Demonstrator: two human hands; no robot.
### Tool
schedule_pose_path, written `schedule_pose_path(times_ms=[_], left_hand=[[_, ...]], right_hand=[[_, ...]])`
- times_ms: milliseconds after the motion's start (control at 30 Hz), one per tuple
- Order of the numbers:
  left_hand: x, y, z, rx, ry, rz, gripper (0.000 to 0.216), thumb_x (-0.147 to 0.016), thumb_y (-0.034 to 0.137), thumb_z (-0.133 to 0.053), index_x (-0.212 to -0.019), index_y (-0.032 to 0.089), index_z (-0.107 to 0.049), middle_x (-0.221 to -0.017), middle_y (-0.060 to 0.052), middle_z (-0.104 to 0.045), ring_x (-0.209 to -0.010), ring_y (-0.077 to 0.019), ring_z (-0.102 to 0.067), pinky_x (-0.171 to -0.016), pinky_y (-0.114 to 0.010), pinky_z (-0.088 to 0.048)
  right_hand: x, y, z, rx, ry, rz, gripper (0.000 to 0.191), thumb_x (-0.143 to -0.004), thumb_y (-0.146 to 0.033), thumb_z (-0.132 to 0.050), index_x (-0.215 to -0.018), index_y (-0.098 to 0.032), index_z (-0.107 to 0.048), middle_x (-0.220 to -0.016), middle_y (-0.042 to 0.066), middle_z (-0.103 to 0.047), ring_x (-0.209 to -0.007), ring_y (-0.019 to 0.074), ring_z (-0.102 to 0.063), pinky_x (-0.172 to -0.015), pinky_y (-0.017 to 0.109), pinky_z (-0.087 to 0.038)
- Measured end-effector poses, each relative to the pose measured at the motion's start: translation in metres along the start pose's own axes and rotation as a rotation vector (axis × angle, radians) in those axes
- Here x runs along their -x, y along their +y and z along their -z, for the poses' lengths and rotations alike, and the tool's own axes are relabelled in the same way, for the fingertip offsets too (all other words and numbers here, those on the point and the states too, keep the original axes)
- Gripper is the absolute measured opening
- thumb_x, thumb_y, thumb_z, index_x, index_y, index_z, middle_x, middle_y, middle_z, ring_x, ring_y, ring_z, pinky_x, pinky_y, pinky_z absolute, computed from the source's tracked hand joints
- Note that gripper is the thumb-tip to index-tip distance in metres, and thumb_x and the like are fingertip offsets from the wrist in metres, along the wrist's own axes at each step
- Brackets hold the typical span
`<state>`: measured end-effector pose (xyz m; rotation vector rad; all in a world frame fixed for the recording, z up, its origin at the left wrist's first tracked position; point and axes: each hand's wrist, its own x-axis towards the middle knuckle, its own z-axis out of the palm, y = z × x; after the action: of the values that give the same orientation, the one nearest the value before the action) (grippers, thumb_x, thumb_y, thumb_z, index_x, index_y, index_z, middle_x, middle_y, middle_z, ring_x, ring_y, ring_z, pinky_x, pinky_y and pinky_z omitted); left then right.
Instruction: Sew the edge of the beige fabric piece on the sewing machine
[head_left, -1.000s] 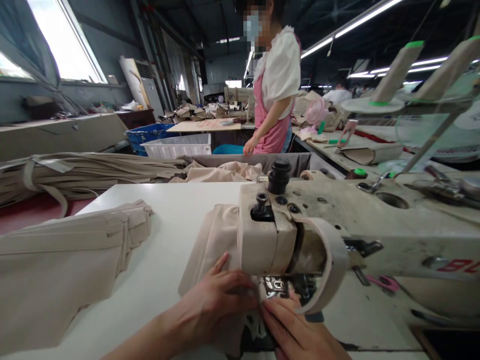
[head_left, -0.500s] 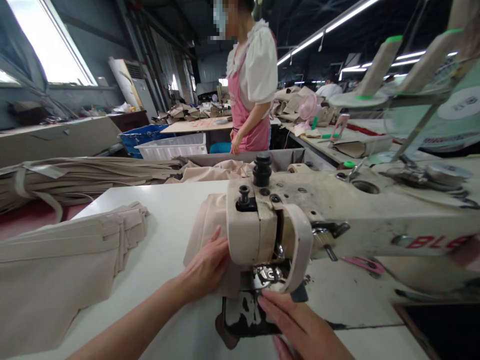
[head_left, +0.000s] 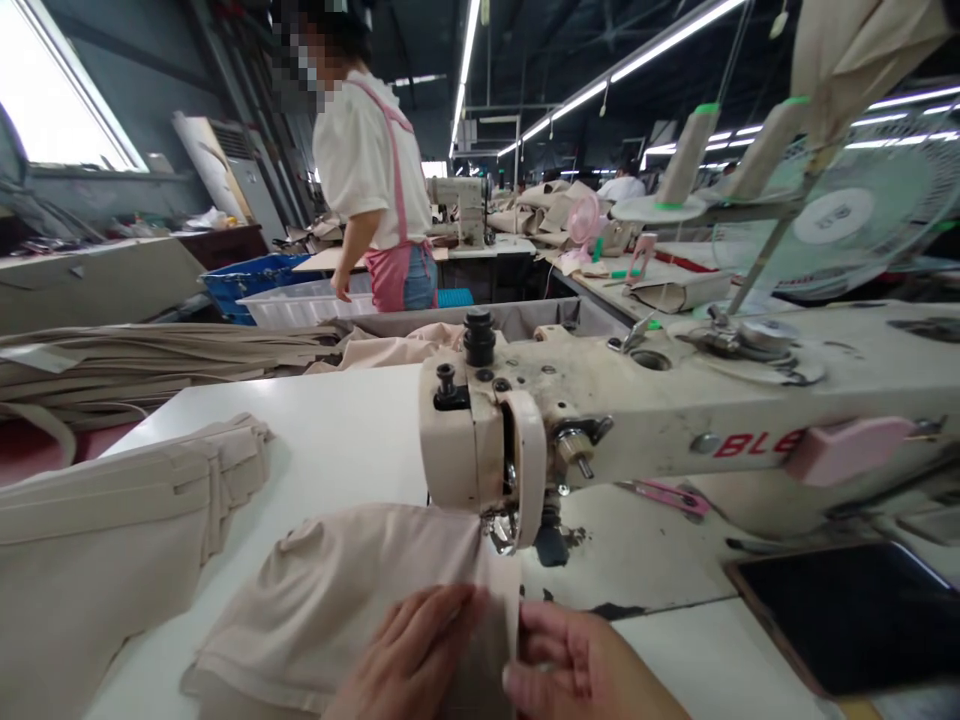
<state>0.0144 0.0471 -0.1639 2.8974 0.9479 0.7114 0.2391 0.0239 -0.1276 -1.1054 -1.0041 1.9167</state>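
Note:
A beige fabric piece (head_left: 337, 600) lies bunched on the white table (head_left: 352, 440) in front of the cream sewing machine (head_left: 600, 410). Its right edge runs up to the presser foot (head_left: 504, 527) under the machine head. My left hand (head_left: 409, 660) rests flat on the fabric near the bottom edge of the view. My right hand (head_left: 585, 670) pinches the fabric's right edge just beside it, thumb on top. Both hands sit a little in front of the needle.
A stack of folded beige pieces (head_left: 112, 530) lies at the left. Long beige strips (head_left: 150, 355) pile behind it. A person in a pink apron (head_left: 375, 190) stands beyond the table by blue and white crates (head_left: 300, 300). A dark tablet (head_left: 847, 610) lies at right. Thread cones (head_left: 690, 150) and a fan (head_left: 840, 220) stand above the machine.
The fabric has come out from behind the machine head toward me and now lies in front of it. Both hands moved back toward me. The person beyond has turned and stepped left.

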Motion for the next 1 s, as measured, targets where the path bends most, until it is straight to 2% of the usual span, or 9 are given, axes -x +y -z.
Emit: schedule_pose_path(times_ms=[100,233,300,433,567,800,867,900,1000], left_hand=[[-0.008,0.003,-0.004,0.178,0.024,0.05,0.047,-0.096,0.013,-0.035,-0.142,0.023,-0.038,-0.111,-0.007,-0.067,-0.095,-0.0184,-0.063,-0.085,-0.024,-0.052],[-0.041,0.012,0.013,0.43,-0.044,0.359,0.036,-0.093,0.014,-0.039,-0.126,0.023,-0.049,-0.091,-0.004,-0.065,-0.078,-0.0163,-0.063,-0.072,-0.023,-0.051],[-0.063,0.011,0.023,0.52,-0.102,0.421,0.025,-0.092,0.018,-0.043,-0.113,0.02,-0.056,-0.083,-0.003,-0.064,-0.07,-0.0157,-0.06,-0.067,-0.023,-0.049],[-0.095,0.001,0.032,0.662,-0.235,0.486,0.011,-0.087,0.02,-0.05,-0.086,0.017,-0.06,-0.081,-0.004,-0.066,-0.077,-0.0183,-0.059,-0.07,-0.025,-0.046],[-0.099,-0.005,0.03,0.772,-0.305,0.543,0.013,-0.084,0.026,-0.054,-0.082,0.016,-0.061,-0.074,-0.002,-0.062,-0.068,-0.0161,-0.055,-0.064,-0.023,-0.045],[-0.096,-0.007,0.024,0.736,-0.238,0.647,0.01,-0.075,0.023,-0.057,-0.067,0.017,-0.054,-0.059,0.003,-0.049,-0.057,-0.0119,-0.045,-0.053,-0.02,-0.037],[-0.097,-0.005,0.023,0.705,-0.207,0.703,0.013,-0.074,0.019,-0.054,-0.062,0.018,-0.049,-0.056,0.004,-0.045,-0.053,-0.0106,-0.044,-0.048,-0.018,-0.035],[-0.098,-0.003,0.023,0.689,-0.193,0.737,0.015,-0.074,0.018,-0.053,-0.06,0.018,-0.046,-0.054,0.004,-0.044,-0.05,-0.0097,-0.043,-0.045,-0.018,-0.034],[-0.101,0.001,0.024,0.672,-0.197,0.833,0.016,-0.073,0.015,-0.05,-0.059,0.018,-0.045,-0.049,0.005,-0.044,-0.037,-0.0074,-0.042,-0.034,-0.016,-0.03]], right_hand=[[-0.015,-0.004,-0.003,-0.043,0.153,0.041,0.041,-0.064,-0.049,-0.081,-0.084,-0.016,-0.069,-0.076,0.003,-0.074,-0.069,0.0187,-0.07,-0.064,0.027,-0.055],[-0.025,-0.009,-0.002,-0.047,0.168,0.029,0.026,-0.068,-0.04,-0.077,-0.075,-0.017,-0.068,-0.063,-0.003,-0.069,-0.061,0.0144,-0.066,-0.06,0.023,-0.053],[-0.026,-0.008,-0.001,-0.033,0.174,0.016,0.022,-0.069,-0.036,-0.076,-0.074,-0.016,-0.068,-0.062,-0.003,-0.069,-0.059,0.0133,-0.066,-0.058,0.022,-0.053],[-0.026,-0.004,0.001,-0.001,0.197,0.016,0.022,-0.068,-0.035,-0.075,-0.076,-0.017,-0.066,-0.064,-0.002,-0.069,-0.059,0.0144,-0.067,-0.06,0.024,-0.055],[-0.028,0.001,0.0,0.045,0.236,0.051,0.022,-0.067,-0.036,-0.072,-0.075,-0.017,-0.063,-0.061,-0.003,-0.068,-0.056,0.0146,-0.066,-0.054,0.023,-0.053],[-0.027,0.003,-0.004,0.148,0.269,0.072,0.022,-0.071,-0.036,-0.062,-0.083,-0.017,-0.061,-0.065,0.001,-0.069,-0.059,0.0185,-0.068,-0.056,0.028,-0.056],[-0.023,0.003,-0.003,0.288,0.316,0.136,0.021,-0.072,-0.028,-0.062,-0.09,-0.016,-0.062,-0.072,0.004,-0.069,-0.058,0.0188,-0.067,-0.055,0.029,-0.055],[-0.02,0.004,-0.001,0.429,0.341,0.223,0.026,-0.071,-0.022,-0.061,-0.096,-0.016,-0.063,-0.082,0.006,-0.071,-0.064,0.0204,-0.068,-0.059,0.03,-0.056],[-0.014,0.008,0.008,1.007,0.326,0.609,0.045,-0.073,-0.007,-0.055,-0.116,-0.016,-0.063,-0.115,0.013,-0.067,-0.101,0.0273,-0.065,-0.087,0.038,-0.055]])
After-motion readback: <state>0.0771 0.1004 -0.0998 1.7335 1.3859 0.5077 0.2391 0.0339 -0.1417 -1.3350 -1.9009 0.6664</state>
